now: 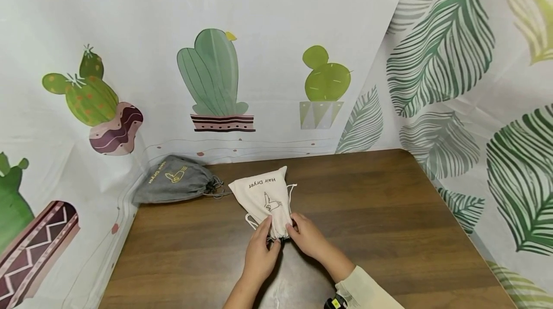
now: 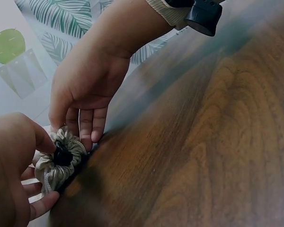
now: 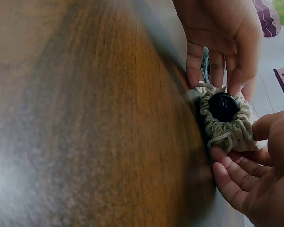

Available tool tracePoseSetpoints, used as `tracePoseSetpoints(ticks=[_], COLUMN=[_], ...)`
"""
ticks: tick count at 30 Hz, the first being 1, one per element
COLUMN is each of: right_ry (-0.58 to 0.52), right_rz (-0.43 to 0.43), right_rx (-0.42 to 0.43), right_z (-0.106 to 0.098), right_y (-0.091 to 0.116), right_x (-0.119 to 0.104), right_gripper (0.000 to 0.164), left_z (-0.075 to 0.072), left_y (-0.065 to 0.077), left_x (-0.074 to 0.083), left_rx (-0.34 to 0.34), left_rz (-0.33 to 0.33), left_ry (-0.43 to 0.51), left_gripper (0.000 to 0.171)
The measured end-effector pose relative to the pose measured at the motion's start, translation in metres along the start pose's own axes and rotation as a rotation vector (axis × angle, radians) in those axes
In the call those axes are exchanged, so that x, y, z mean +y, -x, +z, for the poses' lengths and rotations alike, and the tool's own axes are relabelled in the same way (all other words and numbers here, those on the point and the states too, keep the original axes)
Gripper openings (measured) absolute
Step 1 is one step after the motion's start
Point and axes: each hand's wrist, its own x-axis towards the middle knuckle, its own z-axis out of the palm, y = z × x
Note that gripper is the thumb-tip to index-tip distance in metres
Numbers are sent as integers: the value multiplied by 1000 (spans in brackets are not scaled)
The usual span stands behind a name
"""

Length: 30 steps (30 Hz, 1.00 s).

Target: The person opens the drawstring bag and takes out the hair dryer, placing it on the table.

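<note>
A cream drawstring bag (image 1: 259, 196), printed "Hair Dryer" with a small dryer drawing, lies on the table with its gathered mouth toward me. My left hand (image 1: 260, 255) grips the left side of that mouth, thumb and fingers on the cloth. On the opposite side my right hand (image 1: 309, 236) holds the bag near the same gathered end. Both wrist views look into the ruffled opening, where a round black end (image 3: 223, 108) of something inside shows; the rest of it is hidden in the cloth. White cord loops (image 1: 250, 221) stick out at the bag's sides.
A grey drawstring bag (image 1: 181, 182) with yellow "Hair Dryer" print lies at the table's back left corner, its dark cords trailing toward the cream bag. Behind the brown wooden table (image 1: 367, 198) hangs a white cloth (image 1: 276, 69) with cactus prints; leaf-printed cloth (image 1: 440, 59) hangs along the right.
</note>
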Motion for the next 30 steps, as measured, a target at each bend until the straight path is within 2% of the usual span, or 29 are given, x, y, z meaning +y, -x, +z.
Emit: tracePoseSetpoints(ticks=[14, 24, 30], right_ry=[-26, -64, -68], right_rz=[35, 51, 57], right_rx=[29, 45, 68], right_z=[-5, -6, -7], right_y=[3, 5, 5], right_x=[10, 17, 22], right_gripper=[10, 9, 9], left_z=[9, 15, 19], left_y=[-5, -14, -18], left_x=[1, -5, -6], left_rx=[-49, -54, -70], left_rz=[1, 65, 73], left_ry=[36, 58, 70], left_gripper=[67, 67, 67])
